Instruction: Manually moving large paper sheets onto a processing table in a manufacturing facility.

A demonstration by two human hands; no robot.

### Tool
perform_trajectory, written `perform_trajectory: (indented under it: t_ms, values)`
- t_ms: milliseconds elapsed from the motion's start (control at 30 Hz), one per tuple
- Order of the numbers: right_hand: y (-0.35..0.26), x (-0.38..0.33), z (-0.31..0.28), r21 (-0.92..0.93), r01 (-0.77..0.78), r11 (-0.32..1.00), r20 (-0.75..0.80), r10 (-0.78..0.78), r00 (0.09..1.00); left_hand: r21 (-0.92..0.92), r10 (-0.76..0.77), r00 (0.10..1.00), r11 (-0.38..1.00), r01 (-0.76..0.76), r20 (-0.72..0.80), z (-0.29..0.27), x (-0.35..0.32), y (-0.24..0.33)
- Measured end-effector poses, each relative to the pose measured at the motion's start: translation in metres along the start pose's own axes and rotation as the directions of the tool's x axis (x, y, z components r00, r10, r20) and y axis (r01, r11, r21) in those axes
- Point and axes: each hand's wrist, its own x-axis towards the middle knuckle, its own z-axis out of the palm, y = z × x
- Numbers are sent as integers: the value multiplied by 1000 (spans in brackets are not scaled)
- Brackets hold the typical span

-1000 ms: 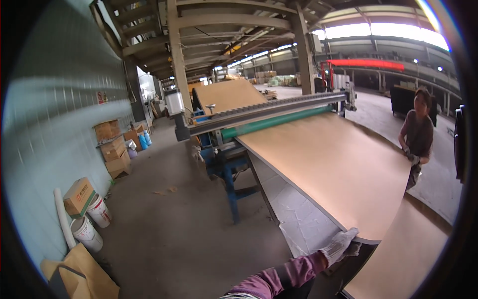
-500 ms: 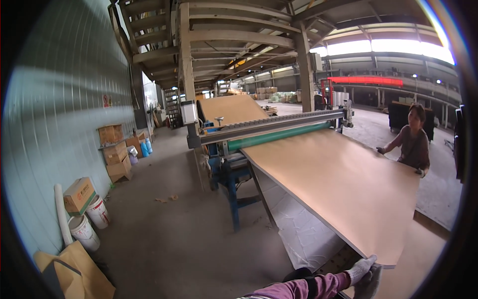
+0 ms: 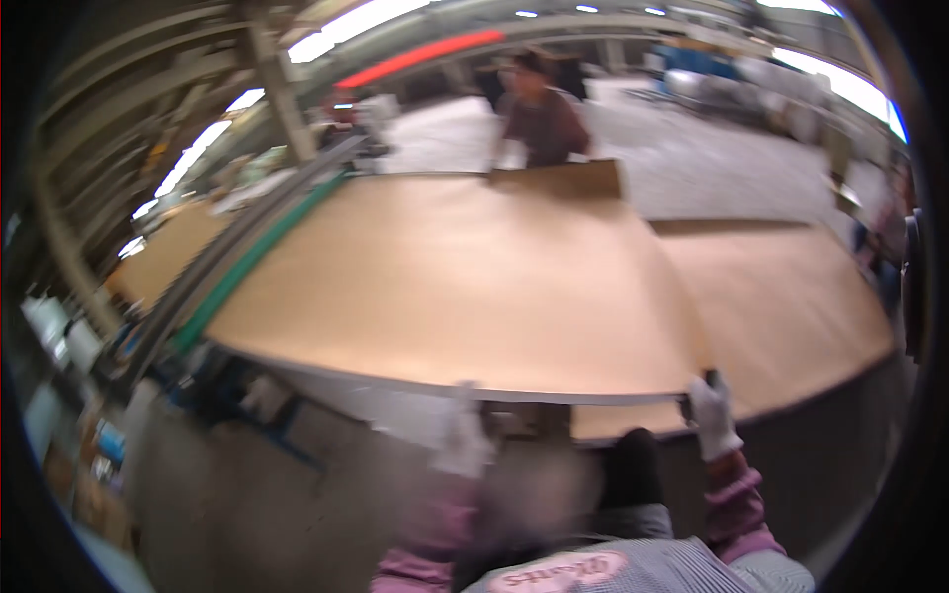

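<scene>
View swings right; right hand (image 3: 713,410) grips brown sheet (image 3: 445,282) at near-right corner; left hand (image 3: 463,440) at near edge, can't tell grip.

Factory hall, overhead beams (image 3: 148,96), column (image 3: 278,94), green roller (image 3: 260,259)

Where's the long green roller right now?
In the head view, the green roller is on the left side, slanting alongside the dark beam, at the left end of the upper brown sheet.
</scene>
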Motion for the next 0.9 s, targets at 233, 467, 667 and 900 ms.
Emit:
perform_trajectory:
  t_ms: [233,467,667,900]
  values:
    - [18,-4,-65,-709,403,578,-103,-651,752,-172,-181,983,969,179,2,-3,8,33]
    - [-2,-6,-111,-18,128,992,-490,-120,863,-120,-388,922,915,385,-5,22,3,-4]
    - [-2,-51,0,473,-431,768,263,344,901,-160,-305,949,936,315,80,91,-10,-25]
    - [39,-38,105,502,-586,636,377,449,810,97,-371,902,929,358,223,147,-55,-40]
